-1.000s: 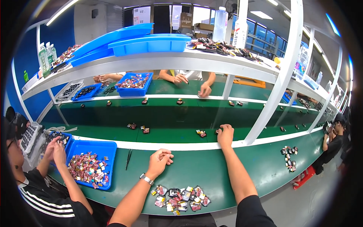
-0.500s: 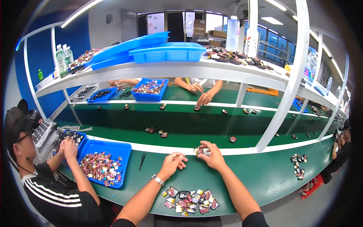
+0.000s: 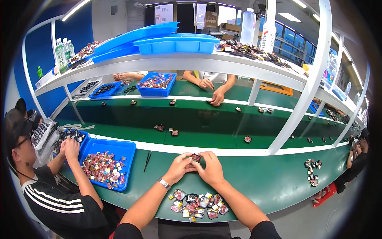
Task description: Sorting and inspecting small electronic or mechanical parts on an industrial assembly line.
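Between both hands, above the green bench, I hold a small dark device casing (image 3: 195,157) with a reddish board inside. My left hand (image 3: 177,168), with a watch at the wrist, pinches it from the left. The fingers of my right hand (image 3: 211,167) close on its other side; fingertips partly hide it. Close to my body, between my forearms, lies a cluster of similar open casings (image 3: 199,206) with reddish boards and silver and yellow parts. A pair of dark tweezers (image 3: 147,161) rests on the bench, left of my left hand.
A blue tray (image 3: 129,153) of small reddish and yellow parts is at left, beside a seated co-worker (image 3: 47,175). Past a white rail, the green conveyor belt (image 3: 207,133) carries scattered casings. A white post (image 3: 301,87) and overhead shelf (image 3: 175,63) stand ahead. More casings (image 3: 312,172) lie at right.
My right hand has brought the casing from the rail nearer and leftward to meet my left hand, and both now grip it. The view has shifted slightly; casings on the belt sit a little farther away.
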Motion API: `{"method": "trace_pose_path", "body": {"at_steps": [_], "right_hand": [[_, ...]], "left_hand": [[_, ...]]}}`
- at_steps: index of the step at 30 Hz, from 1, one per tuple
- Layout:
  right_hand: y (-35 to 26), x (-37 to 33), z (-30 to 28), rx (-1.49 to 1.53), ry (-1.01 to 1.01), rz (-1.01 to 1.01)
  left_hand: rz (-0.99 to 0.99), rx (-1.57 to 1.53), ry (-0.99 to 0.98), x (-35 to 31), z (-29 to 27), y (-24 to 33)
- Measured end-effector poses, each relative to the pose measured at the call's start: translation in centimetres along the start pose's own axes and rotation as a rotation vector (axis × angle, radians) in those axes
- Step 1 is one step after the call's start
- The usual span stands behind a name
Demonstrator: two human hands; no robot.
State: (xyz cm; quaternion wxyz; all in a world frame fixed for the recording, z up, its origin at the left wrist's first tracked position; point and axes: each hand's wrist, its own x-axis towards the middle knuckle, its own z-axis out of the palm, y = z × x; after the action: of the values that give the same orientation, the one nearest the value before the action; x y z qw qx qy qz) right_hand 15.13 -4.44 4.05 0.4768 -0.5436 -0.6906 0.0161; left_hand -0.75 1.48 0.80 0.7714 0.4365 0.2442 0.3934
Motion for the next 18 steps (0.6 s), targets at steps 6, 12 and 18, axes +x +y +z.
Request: {"method": "trace_pose_path", "body": {"at_steps": [6, 12, 18], "right_hand": [[1.0, -0.5, 0.0, -0.112, -0.049, -0.035], [1.9, -0.5, -0.9, -0.123, -0.044, -0.215], [1.4, 0.1, -1.3, -0.152, 0.010, -0.362]], "left_hand": [[-0.047, 0.033, -0.057, -0.5, 0.8, 0.1], [-0.047, 0.022, -0.086, -0.6, 0.8, 0.2], [-0.053, -0.134, -0.076, -0.5, 0.3, -0.1]]}}
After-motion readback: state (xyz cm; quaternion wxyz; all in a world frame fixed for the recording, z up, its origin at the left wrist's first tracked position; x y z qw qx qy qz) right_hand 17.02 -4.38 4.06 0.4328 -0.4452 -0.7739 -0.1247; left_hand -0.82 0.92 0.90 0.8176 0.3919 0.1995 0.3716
